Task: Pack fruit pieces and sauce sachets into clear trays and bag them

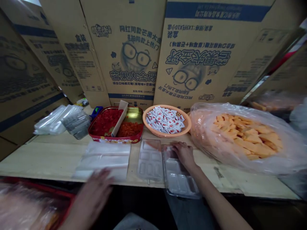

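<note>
My right hand (pixel 185 154) is at the far end of a clear plastic compartment tray (pixel 178 179), its fingers bent and close together over the top compartment. A small pale thing is by the fingertips, too indistinct to name. The tray's near end sticks out past the table edge. To its left lies another clear compartment tray (pixel 150 159), flat on the table. Low over the front edge, my left hand (pixel 99 188) is smeared by motion, near the flat clear plastic bags (pixel 107 158). Whether its fingers hold anything cannot be made out.
A red-rimmed tin (pixel 115 139) holds red and orange bits, parted by a cardboard strip. Beside it stands an orange basket (pixel 146 124) of small sachets. A large plastic bag (pixel 203 137) of orange pieces lies right. Printed cartons (pixel 134 86) wall the back; a red crate (pixel 69 199) is lower left.
</note>
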Tool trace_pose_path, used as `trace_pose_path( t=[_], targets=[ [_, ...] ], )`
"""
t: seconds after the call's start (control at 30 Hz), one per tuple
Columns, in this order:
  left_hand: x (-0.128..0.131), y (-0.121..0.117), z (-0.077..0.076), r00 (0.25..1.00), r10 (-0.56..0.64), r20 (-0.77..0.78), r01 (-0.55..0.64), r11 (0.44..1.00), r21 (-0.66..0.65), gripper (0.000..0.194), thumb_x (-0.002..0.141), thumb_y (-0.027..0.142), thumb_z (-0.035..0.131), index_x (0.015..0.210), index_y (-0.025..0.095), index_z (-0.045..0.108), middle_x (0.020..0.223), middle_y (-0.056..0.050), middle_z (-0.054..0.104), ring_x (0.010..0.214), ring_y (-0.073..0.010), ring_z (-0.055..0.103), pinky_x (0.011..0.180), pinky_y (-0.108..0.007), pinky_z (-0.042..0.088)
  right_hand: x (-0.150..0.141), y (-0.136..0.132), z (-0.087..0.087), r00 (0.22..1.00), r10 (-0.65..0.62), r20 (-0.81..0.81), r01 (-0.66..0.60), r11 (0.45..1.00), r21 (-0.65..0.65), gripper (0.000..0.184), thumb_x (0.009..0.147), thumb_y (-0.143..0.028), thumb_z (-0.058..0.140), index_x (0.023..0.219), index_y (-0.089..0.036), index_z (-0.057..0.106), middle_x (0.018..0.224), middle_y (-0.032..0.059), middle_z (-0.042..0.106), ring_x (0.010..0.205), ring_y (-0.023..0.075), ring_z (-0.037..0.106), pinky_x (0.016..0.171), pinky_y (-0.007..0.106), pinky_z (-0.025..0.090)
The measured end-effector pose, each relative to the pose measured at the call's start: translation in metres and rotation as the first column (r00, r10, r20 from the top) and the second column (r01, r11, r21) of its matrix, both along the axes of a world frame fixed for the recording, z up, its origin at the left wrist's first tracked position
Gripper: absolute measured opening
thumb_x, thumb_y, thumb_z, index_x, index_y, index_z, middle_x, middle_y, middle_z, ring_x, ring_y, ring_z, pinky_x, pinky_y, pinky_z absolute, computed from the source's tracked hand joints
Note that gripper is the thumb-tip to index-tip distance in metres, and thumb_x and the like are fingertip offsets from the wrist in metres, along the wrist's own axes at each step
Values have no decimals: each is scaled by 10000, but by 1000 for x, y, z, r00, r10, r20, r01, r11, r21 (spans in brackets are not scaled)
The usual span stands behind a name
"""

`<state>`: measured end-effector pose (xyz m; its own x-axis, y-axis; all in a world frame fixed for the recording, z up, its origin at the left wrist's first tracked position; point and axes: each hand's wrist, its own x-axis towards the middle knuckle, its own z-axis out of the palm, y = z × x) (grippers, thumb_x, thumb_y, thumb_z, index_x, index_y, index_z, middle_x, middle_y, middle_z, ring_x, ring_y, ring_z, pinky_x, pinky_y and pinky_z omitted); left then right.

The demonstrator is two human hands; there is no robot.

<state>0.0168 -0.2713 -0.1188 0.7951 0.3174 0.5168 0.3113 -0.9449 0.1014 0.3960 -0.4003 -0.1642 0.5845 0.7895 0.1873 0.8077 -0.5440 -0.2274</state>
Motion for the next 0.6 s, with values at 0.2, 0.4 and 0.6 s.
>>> trace_pose_path(
  t=[0.2, 0.4, 0.6],
  targets=[
    [124, -22, -54, 872, -262, -414, 234, 965, -118, 721, 768, 475, 539, 1375, 189, 276, 1449, -128, 254, 1346, -278, 165, 1054, -481, 274, -1, 8, -3, 970, 219, -108, -215, 975, 51, 242, 821, -140, 499, 1016, -175, 639, 1063, 74, 638, 987, 196, 540, 864, 309, 357],
    [76, -33, -90, 885, -161, -437, 149, 987, -62, 722, 783, 365, 560, 1397, 199, 218, 1434, -139, 271, 1328, -295, 214, 1022, -472, 322, -7, 14, -13, 958, 276, -73, -267, 957, 113, 180, 816, -155, 531, 944, -157, 657, 1006, 80, 646, 969, 202, 530, 859, 309, 369],
    [90, -55, -60, 907, -226, -357, 206, 974, -92, 772, 795, 380, 546, 1416, 173, 136, 1447, -134, 248, 1342, -295, 169, 1029, -488, 312, -13, 21, -14, 959, 280, -33, -275, 956, 105, 141, 821, -170, 536, 897, -149, 653, 923, 74, 639, 912, 221, 518, 818, 327, 372]
  ],
)
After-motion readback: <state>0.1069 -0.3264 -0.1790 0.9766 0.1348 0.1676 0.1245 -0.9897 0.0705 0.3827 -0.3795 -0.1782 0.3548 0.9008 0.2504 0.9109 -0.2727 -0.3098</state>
